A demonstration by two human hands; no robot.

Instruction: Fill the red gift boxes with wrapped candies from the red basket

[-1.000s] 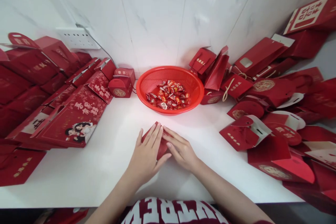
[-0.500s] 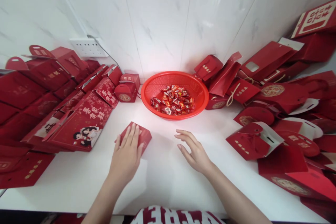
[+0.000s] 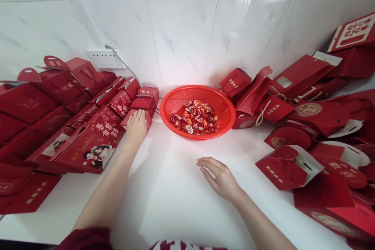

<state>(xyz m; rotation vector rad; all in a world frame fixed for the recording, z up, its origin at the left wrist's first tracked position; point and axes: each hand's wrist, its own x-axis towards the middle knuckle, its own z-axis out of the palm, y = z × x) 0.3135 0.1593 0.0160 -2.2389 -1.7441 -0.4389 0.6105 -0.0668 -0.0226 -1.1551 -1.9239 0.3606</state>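
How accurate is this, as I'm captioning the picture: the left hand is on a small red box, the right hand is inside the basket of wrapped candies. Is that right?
Not quite: the right hand is outside the basket, over the white counter on the near side, as the head view shows. The left hand is indeed on a small red box, and the basket does hold wrapped candies.

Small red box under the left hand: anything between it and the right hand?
Nothing visible between the right hand and the small red box. The red basket sits beyond that path; the left hand covers part of the box.
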